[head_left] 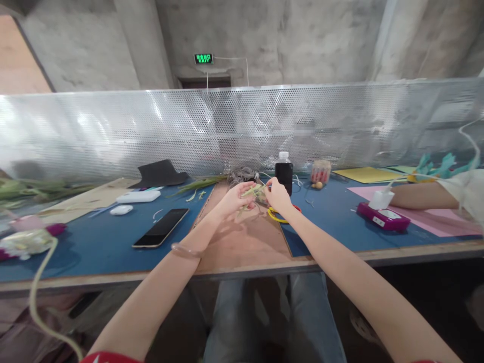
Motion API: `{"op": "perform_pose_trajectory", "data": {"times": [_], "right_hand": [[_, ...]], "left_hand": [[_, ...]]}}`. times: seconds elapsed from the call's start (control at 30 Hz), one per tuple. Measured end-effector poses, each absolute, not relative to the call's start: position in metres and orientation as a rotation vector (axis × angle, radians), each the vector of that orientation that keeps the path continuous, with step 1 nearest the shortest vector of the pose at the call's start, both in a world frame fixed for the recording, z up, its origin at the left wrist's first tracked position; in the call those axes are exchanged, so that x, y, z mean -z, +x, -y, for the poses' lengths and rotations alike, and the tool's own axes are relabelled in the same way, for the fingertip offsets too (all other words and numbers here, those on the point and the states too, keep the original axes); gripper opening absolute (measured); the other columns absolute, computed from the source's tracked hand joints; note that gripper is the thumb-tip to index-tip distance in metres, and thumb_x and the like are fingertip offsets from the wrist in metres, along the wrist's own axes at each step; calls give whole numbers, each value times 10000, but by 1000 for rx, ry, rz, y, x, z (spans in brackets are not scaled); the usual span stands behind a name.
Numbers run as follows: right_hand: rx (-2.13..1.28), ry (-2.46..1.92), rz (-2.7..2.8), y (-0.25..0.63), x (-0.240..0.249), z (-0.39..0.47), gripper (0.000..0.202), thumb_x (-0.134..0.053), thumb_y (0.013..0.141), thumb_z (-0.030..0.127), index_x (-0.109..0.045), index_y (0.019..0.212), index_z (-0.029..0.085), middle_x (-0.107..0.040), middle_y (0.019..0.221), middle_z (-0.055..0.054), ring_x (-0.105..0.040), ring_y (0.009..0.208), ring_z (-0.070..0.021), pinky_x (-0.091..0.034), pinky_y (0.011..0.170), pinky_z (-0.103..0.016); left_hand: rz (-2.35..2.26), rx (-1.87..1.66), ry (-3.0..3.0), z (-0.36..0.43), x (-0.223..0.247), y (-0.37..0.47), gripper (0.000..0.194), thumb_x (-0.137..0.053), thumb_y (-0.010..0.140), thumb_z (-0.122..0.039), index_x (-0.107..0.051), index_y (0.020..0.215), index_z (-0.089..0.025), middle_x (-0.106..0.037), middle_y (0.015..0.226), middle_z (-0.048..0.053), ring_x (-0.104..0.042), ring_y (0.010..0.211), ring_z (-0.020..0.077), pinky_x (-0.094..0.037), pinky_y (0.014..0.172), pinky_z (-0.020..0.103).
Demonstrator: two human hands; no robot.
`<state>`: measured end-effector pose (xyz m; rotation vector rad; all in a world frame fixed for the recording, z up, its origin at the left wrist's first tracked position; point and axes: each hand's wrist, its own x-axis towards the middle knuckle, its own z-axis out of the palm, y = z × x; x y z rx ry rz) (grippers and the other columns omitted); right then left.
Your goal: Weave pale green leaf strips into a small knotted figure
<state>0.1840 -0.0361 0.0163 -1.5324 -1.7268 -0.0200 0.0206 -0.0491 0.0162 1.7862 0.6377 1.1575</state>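
Pale green plant strips (256, 193) run between my two hands above a brown board (245, 247). My left hand (235, 200) has its fingers curled around the strips from the left. From the right, my right hand (279, 196) pinches them between thumb and fingers. The strips are small and blurred, so how they are joined cannot be made out. A yellow and red loop-shaped thing (277, 217) lies close beside my right wrist, partly hidden by it. Behind my hands is a grey tangled bundle (242, 175).
A phone (162, 229) and white earbud case (121, 210) lie left. Behind my right hand stand a dark upright phone-like thing (285, 175) and a jar (320, 171). Right are a purple power strip (383, 217) and another person's forearm (423, 195). A perforated metal screen (242, 121) runs behind.
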Motion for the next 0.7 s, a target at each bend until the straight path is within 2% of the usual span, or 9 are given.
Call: {"op": "perform_pose_trajectory", "data": {"times": [0.13,0.27,0.5,0.7], "right_hand": [[43,-1522,1729,184,-17,36,244,-475,870,308,-530,1020,123,-588,878,-35,-581,729,-130,-489,669,-316],[20,-1399,1825,186,-16,33,257,-464,876,304,-511,1054,125,-587,874,-33,-579,705,-124,-489,651,-306],[-69,-1090,2062,186,-14,31,303,-494,862,293,-486,1118,131,-598,890,-34,-591,727,-130,-497,680,-320],[-73,-1075,2062,192,-12,23,309,-479,872,287,-486,1140,132,-612,908,-41,-603,771,-144,-491,727,-348]], "left_hand": [[-650,-1163,1801,50,-16,21,525,-660,698,-178,-465,1186,-174,-398,1328,164,-573,574,55,-523,621,271],[-683,-1188,1793,52,-19,22,533,-656,699,-170,-452,1191,-158,-392,1325,176,-578,573,59,-526,617,279],[-705,-1207,1781,45,-16,19,557,-646,691,-113,-429,1202,-149,-403,1308,163,-614,745,140,-535,635,292],[-695,-1195,1783,43,-12,19,564,-649,697,-152,-424,1214,-161,-383,1328,169,-617,729,128,-536,639,292]]}}
